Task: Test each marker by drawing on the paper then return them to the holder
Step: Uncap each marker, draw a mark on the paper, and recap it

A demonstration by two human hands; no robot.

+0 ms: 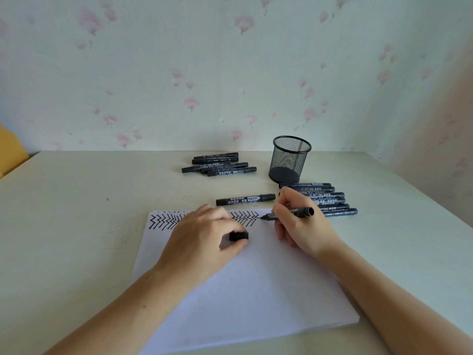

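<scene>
I see my right hand [297,221] gripping a black marker [289,213], its tip on the paper [256,290]. My left hand [202,239] pinches its cap [238,236], resting on the paper.

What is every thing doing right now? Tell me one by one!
marker: uncapped, in right hand, tip on paper
cap: off, held by left hand
paper: flat, zigzags along top edge
holder: upright, empty
single marker: capped, lying flat
marker piles: capped, lying flat
</scene>
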